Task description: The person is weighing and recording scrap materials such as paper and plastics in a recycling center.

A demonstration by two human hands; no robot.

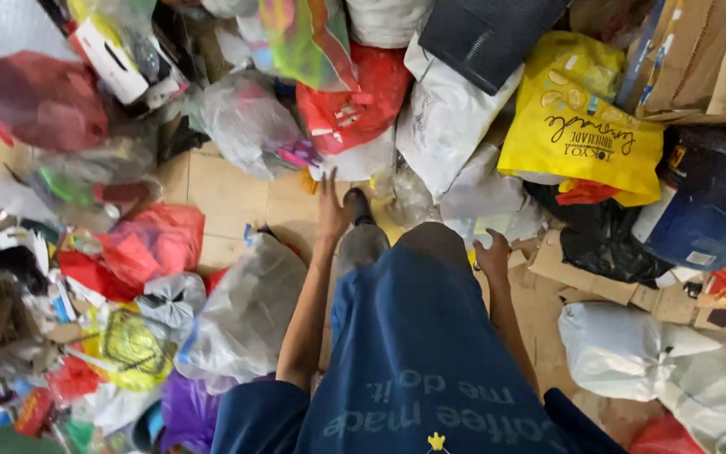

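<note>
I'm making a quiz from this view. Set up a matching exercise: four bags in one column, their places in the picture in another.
1. yellow bag
2. red bag
3. white tied bag
4. purple bag

a. lower right
b. upper left
c. bottom left
d. upper right

Pairs: 1-d, 2-b, 3-a, 4-c

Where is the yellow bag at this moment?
In the head view, the yellow bag lies at the upper right, between a white bag and a dark blue container.

One yellow bag (pixel 581 126), one red bag (pixel 355 101), one black crate (pixel 485 34) and two hands: left hand (pixel 332 210), right hand (pixel 493 256).
</note>
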